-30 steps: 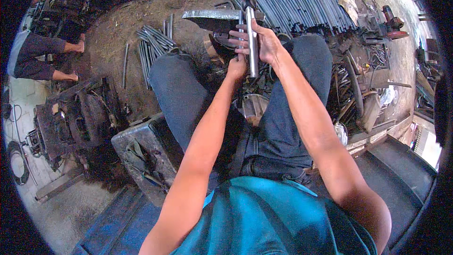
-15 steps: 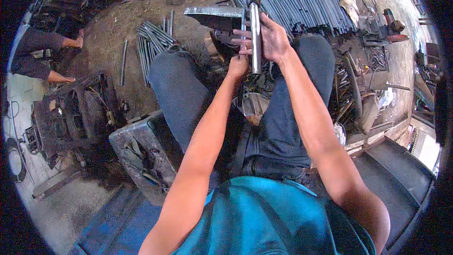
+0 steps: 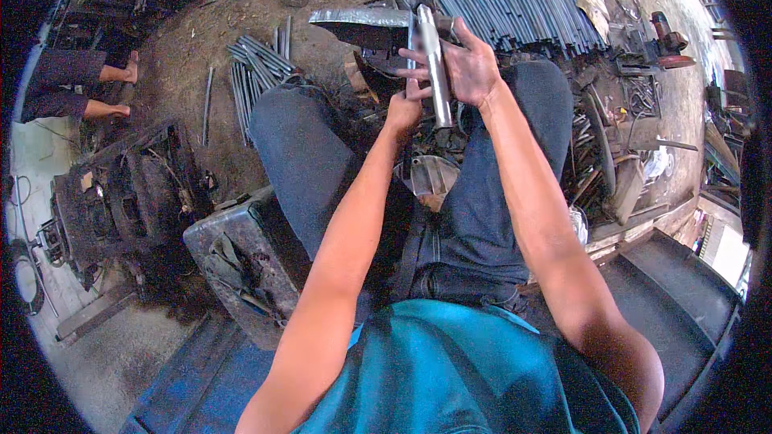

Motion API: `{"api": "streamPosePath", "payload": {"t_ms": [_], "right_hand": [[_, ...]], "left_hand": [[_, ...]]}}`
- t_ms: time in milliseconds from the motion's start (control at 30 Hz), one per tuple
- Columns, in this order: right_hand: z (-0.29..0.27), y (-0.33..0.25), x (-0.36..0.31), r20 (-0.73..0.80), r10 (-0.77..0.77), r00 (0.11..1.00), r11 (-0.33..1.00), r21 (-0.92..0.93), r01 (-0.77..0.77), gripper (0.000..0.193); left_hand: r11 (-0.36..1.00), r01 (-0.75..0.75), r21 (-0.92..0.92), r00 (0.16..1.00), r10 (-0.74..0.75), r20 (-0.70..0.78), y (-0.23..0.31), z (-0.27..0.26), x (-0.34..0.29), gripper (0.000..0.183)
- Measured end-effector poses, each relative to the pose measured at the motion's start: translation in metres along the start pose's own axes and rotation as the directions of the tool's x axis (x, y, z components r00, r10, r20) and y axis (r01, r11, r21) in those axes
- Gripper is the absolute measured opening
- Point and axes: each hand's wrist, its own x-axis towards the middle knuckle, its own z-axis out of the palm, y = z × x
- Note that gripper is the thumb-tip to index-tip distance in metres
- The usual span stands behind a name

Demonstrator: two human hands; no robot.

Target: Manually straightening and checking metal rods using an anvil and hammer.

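Behind the ball-topped metal bar (image 3: 435, 72), stretches right hand (image 3: 473, 71) out palm-up, fingers spread open, cannot tell if touching; just below these fingertips, curls left hand (image 3: 404, 114) around slim rod (image 3: 412, 34).

Left hand (image 3: 404, 115) part-hidden, apparently round a bar (image 3: 412, 36); co-worker's legs (image 3: 71, 68) cut off leftward

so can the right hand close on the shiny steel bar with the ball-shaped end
Probably yes: the right hand is open, and the shiny steel bar crosses its spread fingers with nothing visible in between, though the thin grey metal bar beside it could crowd the grip.
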Motion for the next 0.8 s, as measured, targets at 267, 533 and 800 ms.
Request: {"api": "streamPosePath", "payload": {"t_ms": [267,533,800], "right_hand": [[0.005,0.009,0.003,-0.164,-0.131,0.978,0.986,-0.124,0.111,0.043],[0.011,0.018,0.012,-0.197,-0.102,0.975,0.994,0.019,0.108,0.026],[-0.009,0.016,0.019,-0.264,-0.081,0.961,0.984,-0.173,0.035,0.047]], "left_hand": [[1.000,0.018,-0.014,0.997,-0.019,-0.081,0.017,-0.003,-0.011,0.074],[0.997,-0.014,-0.076,0.993,0.005,-0.122,0.004,-0.003,-0.008,0.075],[0.999,-0.011,0.049,0.992,0.017,-0.123,0.004,-0.004,-0.006,0.082]]}}
